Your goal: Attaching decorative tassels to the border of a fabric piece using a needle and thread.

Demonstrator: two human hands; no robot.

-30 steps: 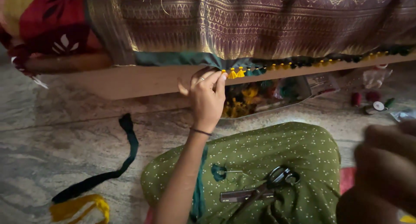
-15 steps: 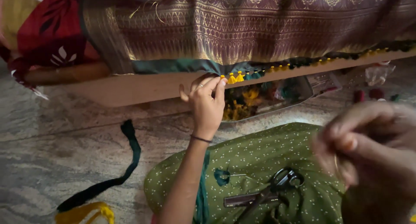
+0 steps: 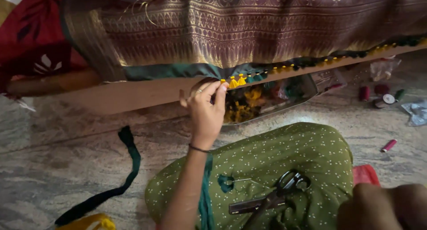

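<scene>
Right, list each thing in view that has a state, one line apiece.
left hand: raised, fingertips pinching the yellow tassels on the cloth edge
right hand: blurred at the frame corner, grip unclear
scissors: lying on the green lap, blades closed
brocade cloth: draped over the wooden board
dark green strip: loose on the floor
red spool: lying on its side

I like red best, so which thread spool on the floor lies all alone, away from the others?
The pinkish-red spool lying on its side near the green-clad knee. The other spools sit clustered together farther back, close to the wooden board.
</scene>
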